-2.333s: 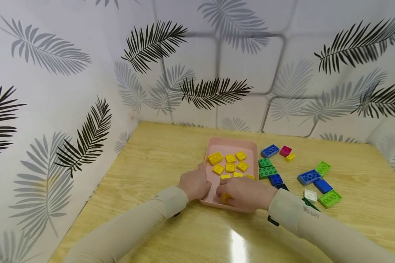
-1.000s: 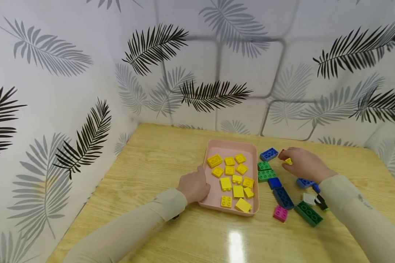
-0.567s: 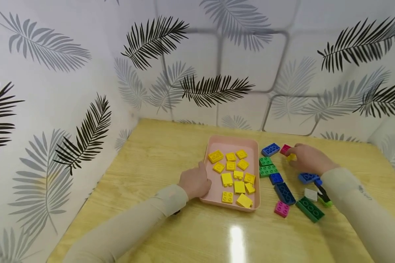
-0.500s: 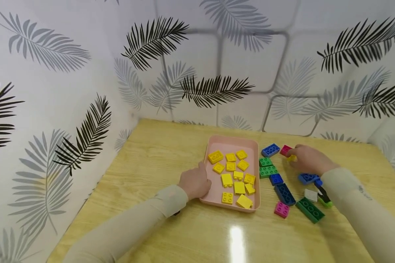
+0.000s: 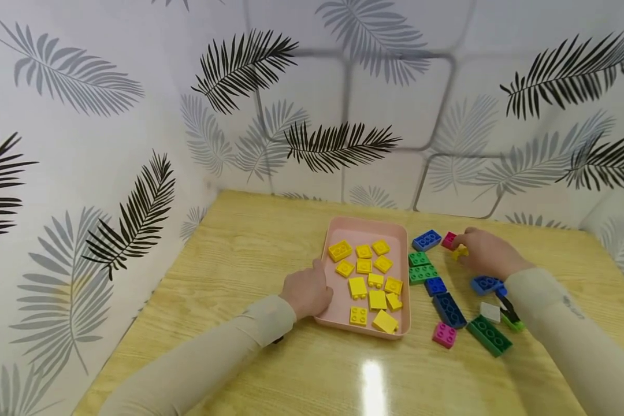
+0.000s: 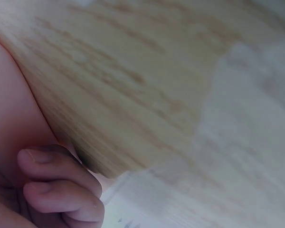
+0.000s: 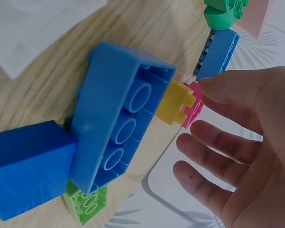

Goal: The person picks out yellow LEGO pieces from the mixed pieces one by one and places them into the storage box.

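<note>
My left hand (image 5: 308, 290) rests at the left rim of a pink tray (image 5: 325, 312), its forefinger along the edge; the left wrist view shows two fingers (image 6: 64, 202) curled back. Yellow toy bricks (image 5: 377, 299) lie in the tray. To the right, my right hand (image 5: 491, 252) is low over the table at a small yellow brick (image 5: 459, 253) and a pink-red brick (image 5: 449, 240). In the right wrist view the right hand (image 7: 242, 137) has relaxed, spread fingers, tips close to the yellow brick (image 7: 173, 103). The forefinger's tip is hidden, so contact is unclear.
Between tray and right hand lie green bricks (image 5: 421, 273), a navy brick (image 5: 449, 310) and a pink brick (image 5: 444, 334). Under the right forearm are a blue brick (image 5: 486, 284), a white piece (image 5: 490, 312) and a dark green brick (image 5: 490, 335). A leaf-patterned wall backs the table.
My right hand has left the tray's yellow bricks and gone right to the small yellow and pink-red bricks, staying there over the last half second. My left hand has kept its place.
</note>
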### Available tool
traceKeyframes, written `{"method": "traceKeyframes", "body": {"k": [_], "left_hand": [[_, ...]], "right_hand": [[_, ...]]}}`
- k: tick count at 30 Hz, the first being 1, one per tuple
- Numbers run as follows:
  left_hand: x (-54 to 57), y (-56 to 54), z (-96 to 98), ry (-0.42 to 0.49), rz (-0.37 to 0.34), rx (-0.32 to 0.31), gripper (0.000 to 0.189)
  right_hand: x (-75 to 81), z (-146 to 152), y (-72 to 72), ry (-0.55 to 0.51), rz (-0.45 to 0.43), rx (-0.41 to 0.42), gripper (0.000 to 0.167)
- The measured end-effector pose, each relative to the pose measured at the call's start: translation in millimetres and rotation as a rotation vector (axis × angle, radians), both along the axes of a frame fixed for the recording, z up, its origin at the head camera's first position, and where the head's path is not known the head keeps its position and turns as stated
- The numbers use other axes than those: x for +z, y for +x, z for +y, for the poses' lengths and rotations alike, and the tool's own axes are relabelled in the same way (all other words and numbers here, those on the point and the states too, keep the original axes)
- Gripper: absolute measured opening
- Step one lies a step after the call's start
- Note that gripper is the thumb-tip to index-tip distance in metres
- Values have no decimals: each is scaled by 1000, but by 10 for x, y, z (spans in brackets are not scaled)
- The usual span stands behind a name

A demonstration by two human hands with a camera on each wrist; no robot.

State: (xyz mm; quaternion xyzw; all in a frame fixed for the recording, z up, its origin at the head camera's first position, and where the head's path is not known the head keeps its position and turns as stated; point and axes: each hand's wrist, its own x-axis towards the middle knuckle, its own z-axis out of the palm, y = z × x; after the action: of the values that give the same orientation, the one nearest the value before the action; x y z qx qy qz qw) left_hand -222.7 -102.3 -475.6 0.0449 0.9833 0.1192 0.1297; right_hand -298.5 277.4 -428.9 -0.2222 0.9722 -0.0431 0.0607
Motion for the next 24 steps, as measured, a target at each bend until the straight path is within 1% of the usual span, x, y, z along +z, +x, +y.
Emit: {"method": "traceKeyframes", "body": {"k": [7, 12, 16, 20, 24], "left_hand": [[25, -2, 3, 0, -9, 5, 69], [29, -3, 5, -4, -9, 9, 70], [34, -5, 5, -12, -6, 6, 70], [30, -13, 4, -13, -13, 11, 70], [22, -15, -8, -2, -24, 17, 70]], "right_hand": [[-8, -9, 3, 22, -15, -7, 29], [-66, 5, -3, -10, -28, 12, 23], [-81, 11, -3, -16, -32, 34, 18], [-52, -30, 33, -13, -15, 57, 15], [34, -158, 123, -20, 25, 89, 15]]}}
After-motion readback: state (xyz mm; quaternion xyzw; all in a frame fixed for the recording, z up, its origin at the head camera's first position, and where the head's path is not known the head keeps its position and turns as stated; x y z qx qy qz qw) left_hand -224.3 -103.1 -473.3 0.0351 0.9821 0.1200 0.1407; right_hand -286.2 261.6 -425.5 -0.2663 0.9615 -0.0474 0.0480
